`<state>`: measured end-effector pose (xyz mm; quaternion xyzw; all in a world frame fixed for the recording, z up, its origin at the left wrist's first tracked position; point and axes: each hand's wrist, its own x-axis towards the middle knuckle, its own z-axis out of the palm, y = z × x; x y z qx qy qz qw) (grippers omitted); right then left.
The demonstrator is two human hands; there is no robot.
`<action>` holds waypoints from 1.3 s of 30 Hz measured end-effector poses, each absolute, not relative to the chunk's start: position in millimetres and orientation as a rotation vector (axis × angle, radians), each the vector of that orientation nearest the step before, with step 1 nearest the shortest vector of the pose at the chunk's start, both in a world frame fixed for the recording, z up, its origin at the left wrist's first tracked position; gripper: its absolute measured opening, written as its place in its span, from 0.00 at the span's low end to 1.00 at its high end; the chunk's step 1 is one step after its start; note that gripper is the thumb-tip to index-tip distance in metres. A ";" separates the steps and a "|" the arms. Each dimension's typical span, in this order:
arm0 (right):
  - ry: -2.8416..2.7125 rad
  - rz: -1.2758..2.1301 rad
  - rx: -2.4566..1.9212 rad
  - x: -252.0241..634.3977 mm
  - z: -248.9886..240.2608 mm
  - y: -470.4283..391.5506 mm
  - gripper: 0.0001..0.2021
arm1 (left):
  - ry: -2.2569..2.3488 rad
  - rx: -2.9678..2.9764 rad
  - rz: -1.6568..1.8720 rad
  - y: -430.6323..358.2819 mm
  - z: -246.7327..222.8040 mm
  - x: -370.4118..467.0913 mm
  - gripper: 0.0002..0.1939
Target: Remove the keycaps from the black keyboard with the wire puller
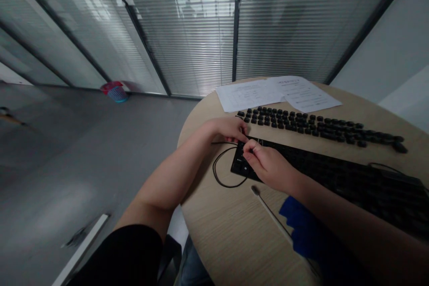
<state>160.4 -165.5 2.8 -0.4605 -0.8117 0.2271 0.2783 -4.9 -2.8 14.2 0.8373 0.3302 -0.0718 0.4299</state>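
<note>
A black keyboard [295, 156] lies across the round table, its left end under my hands. My right hand [268, 161] is closed above that end, with the thin pale prongs of a wire tool [259, 142] showing beside its fingers. My left hand [231, 128] is at the keyboard's upper left corner, fingers curled and close to the right fingertips; whatever they hold is hidden. Loose black keycaps [301, 121] lie in rows behind the keyboard. A small brush with a long pale handle [271, 215] rests in front, beside a blue cloth [301, 223].
Printed sheets [251, 94] lie at the back of the wooden table [214, 237]. A black cable [217, 174] loops by the keyboard's left end. A red and blue basket [116, 92] stands on the floor by the glass partition with blinds [197, 44].
</note>
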 end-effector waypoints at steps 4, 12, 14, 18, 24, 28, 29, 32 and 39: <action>-2.182 0.598 -1.243 158.7 2.0 -163.6 0.07 | 0.821 2.095 -0.177 -2.5 13.6 -5.1 0.12; -2.243 0.532 -1.234 156.2 0.4 -161.7 0.07 | 0.823 2.096 -0.161 -2.1 12.4 -5.2 0.12; -2.239 0.554 -1.241 156.3 0.8 -160.8 0.08 | 0.833 2.096 -0.162 -2.4 12.6 -5.4 0.12; -2.212 0.583 -1.226 158.1 -0.5 -160.5 0.08 | 0.847 2.095 -0.161 -3.2 13.7 -5.9 0.12; -2.072 0.594 -1.110 163.5 -10.1 -164.5 0.08 | 0.848 2.089 -0.162 -3.5 14.0 -6.1 0.13; -2.015 0.601 -1.062 164.9 -16.4 -164.9 0.09 | 0.853 2.076 -0.167 -3.8 13.6 -6.0 0.12; -2.005 0.602 -1.054 165.0 -17.5 -164.8 0.09 | 0.854 2.073 -0.168 -4.0 13.7 -5.9 0.12; -1.988 0.607 -1.051 165.2 -18.9 -164.5 0.08 | 0.856 2.070 -0.171 -4.7 14.7 -5.4 0.12; -1.958 0.582 -1.049 165.6 -17.8 -165.6 0.09 | 0.882 2.084 -0.180 -7.8 17.9 -4.6 0.10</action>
